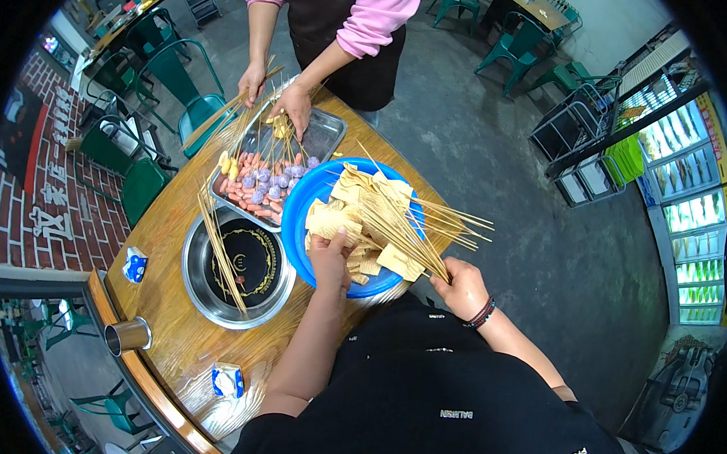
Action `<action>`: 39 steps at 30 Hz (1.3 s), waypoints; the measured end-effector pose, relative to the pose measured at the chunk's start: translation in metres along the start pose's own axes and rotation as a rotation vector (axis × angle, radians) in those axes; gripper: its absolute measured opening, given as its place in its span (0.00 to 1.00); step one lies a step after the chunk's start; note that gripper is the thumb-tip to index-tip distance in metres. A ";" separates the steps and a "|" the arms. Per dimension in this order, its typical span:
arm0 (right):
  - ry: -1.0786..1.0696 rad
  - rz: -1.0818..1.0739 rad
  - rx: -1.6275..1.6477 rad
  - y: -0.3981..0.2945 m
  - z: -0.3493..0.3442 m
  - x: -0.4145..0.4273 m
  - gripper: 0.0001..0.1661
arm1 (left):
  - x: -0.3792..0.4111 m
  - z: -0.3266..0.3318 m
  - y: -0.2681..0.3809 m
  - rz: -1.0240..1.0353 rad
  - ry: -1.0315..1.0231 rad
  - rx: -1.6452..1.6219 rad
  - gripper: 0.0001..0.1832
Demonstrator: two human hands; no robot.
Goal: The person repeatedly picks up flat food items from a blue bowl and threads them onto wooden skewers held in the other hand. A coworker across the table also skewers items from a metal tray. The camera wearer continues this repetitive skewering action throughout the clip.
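Note:
My left hand [331, 265] pinches a sheet of tofu skin [334, 224] between thumb and fingers, above a blue plastic basin [291, 248]. In my right hand [463, 287] is a bundle of thin bamboo skewers [400, 231], slanting up and left across the basin. Folded pale-yellow tofu sheets [401, 262] fill the basin, and some lie under the skewers. More skewers [455, 222] jut over the basin's right rim with their ends past the table edge. Whether the pinched sheet is on a skewer cannot be made out.
Across the wooden table [170, 334], a person's hands [292, 108] work with skewers over a metal tray [328, 131] of pink sausages and purple balls [274, 180]. Skewers rest across a steel bowl [188, 268] on the left. Tissue packs [228, 380] and a metal cup [129, 336] stand nearby.

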State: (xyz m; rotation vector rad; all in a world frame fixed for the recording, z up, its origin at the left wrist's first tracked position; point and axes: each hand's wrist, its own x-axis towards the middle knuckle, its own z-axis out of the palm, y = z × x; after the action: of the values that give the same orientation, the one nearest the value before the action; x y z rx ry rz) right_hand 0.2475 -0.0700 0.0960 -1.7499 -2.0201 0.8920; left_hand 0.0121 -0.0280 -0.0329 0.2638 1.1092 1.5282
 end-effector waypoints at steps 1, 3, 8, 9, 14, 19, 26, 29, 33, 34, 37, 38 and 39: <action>-0.006 -0.004 -0.002 -0.001 -0.002 0.000 0.11 | 0.000 0.001 0.006 -0.058 0.036 -0.088 0.13; -0.030 -0.002 -0.006 -0.001 -0.004 0.000 0.10 | 0.004 -0.001 0.012 -0.127 0.058 -0.207 0.13; -0.093 -0.008 0.081 0.004 -0.010 -0.003 0.10 | 0.014 -0.022 0.018 -0.229 -0.025 -0.117 0.16; -0.107 0.019 0.089 0.006 -0.012 -0.003 0.10 | 0.015 -0.023 0.021 -0.233 -0.037 -0.075 0.16; -0.147 0.117 0.149 0.016 -0.011 -0.003 0.10 | 0.013 -0.021 0.033 -0.368 -0.075 -0.107 0.15; -0.100 0.105 0.127 0.012 -0.004 -0.001 0.11 | 0.010 -0.014 0.021 -0.424 -0.123 -0.114 0.13; -0.041 0.093 0.056 0.015 0.001 -0.002 0.10 | -0.006 0.011 0.016 -0.069 0.023 0.183 0.13; -0.039 0.098 0.053 0.011 0.004 -0.004 0.10 | -0.004 0.002 0.001 0.086 0.066 0.258 0.12; -0.035 0.058 0.048 0.012 0.006 -0.003 0.10 | -0.010 0.006 0.000 0.243 0.128 0.255 0.09; -0.038 0.058 0.050 0.012 0.006 -0.003 0.10 | -0.007 0.004 -0.005 0.288 0.142 0.238 0.09; -0.048 0.065 0.045 0.009 0.005 -0.003 0.10 | -0.006 0.007 -0.006 0.324 0.184 0.206 0.08; -0.054 0.071 0.038 0.007 0.005 -0.002 0.10 | -0.006 0.008 -0.005 0.319 0.198 0.198 0.08; -0.058 0.078 0.030 0.005 0.005 -0.002 0.10 | -0.007 0.007 -0.006 0.346 0.189 0.248 0.07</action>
State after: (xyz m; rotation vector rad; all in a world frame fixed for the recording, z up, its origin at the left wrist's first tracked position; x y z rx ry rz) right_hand 0.2489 -0.0731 0.0891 -1.8171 -1.9755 1.0031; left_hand 0.0231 -0.0308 -0.0308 0.5099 1.4637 1.7446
